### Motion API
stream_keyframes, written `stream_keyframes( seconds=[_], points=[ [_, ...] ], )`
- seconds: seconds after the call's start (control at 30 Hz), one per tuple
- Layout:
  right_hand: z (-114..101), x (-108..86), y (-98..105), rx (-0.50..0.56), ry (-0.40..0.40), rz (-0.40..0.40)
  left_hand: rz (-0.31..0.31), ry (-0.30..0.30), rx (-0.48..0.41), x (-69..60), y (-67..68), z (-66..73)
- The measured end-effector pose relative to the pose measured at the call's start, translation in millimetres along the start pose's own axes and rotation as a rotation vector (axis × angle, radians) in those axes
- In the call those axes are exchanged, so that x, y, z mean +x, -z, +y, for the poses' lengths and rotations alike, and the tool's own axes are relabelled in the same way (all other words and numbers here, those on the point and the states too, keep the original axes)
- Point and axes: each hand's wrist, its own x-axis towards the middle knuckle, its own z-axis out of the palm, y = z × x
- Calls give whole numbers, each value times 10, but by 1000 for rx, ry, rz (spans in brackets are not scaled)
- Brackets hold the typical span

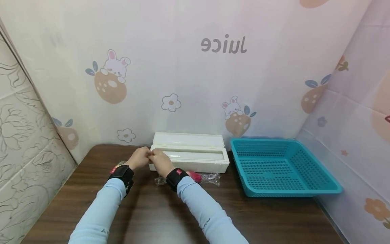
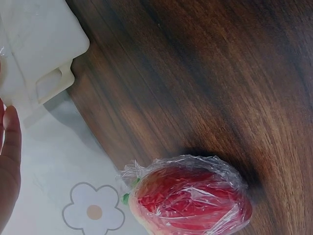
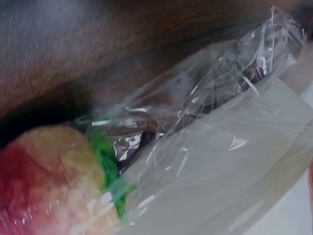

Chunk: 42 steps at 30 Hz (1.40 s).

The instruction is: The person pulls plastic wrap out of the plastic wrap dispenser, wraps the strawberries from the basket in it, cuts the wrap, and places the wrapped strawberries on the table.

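A white cling film dispenser box [image 1: 195, 166] stands against the back wall, its lid [image 1: 189, 139] raised. My left hand [image 1: 140, 158] and right hand [image 1: 163, 163] meet over the box's left end, fingertips close together. What lies between the fingertips is hidden. Before the box, partly behind my right wrist, lies a red peach-like fruit [image 1: 195, 176] in clear cling film [image 1: 211, 178]. The right wrist view shows its pale end and green leaves [image 3: 105, 166]. The left wrist view shows a red fruit wrapped in film [image 2: 190, 200] on the tabletop; in the head view my left wrist mostly covers it.
A teal plastic basket [image 1: 283, 193] with a mesh bottom stands to the right of the box. The dark wooden table [image 1: 152, 217] meets patterned wall sheets [image 1: 195, 78] at the back and sides.
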Motion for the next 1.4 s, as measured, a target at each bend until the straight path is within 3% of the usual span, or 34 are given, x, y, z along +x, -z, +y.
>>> stream_keyframes(
  seconds=[0.27,0.4,0.43,0.63,0.67,0.9,1.4],
  points=[
    [-3,68,33,-103,6,-89,-1,15,7,0,52,26],
    [12,71,32,-93,-1,-71,-3,42,23,11,44,24],
    [45,74,-61,-89,9,-44,0,47,23,11,41,27],
    [66,41,-87,-88,1,-60,-2,75,6,-21,9,79],
    [36,36,1,-92,-10,-92,-2,76,10,-24,1,80],
    [70,44,61,-125,5,-103,20,43,60,16,-10,72],
    [108,-22,68,-97,-4,-73,2,92,60,-32,-2,100]
  ],
)
